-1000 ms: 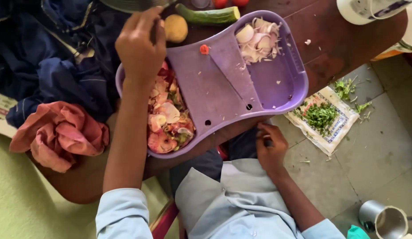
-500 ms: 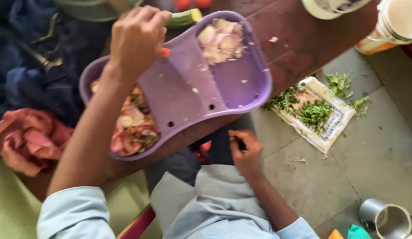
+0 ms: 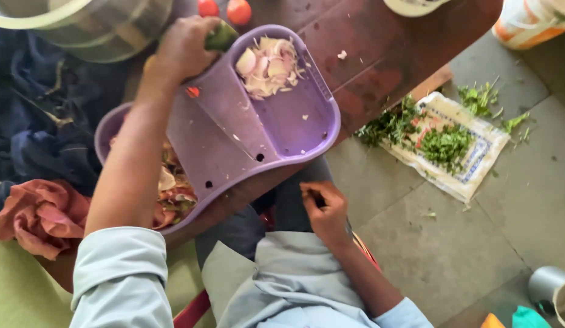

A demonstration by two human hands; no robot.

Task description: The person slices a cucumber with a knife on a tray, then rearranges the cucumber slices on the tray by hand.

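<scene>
My left hand reaches over the far edge of a purple chopping tray and closes on the end of a green cucumber. Sliced onion fills the tray's right-hand compartment. Peelings and vegetable scraps lie in its left-hand compartment, partly hidden by my forearm. A small red piece sits on the flat middle section. My right hand rests on my lap below the tray with its fingers curled. Something dark shows between them, too small to make out.
Two tomatoes and a steel bowl stand at the far side of the brown table. A pink cloth and dark blue fabric lie left. Chopped greens on a cloth and a steel cup are on the tiled floor.
My left hand has moved from the bowl's rim over to the cucumber and taken hold of it. The view has shifted right and the tray sits lower left. My right hand stays on my lap.
</scene>
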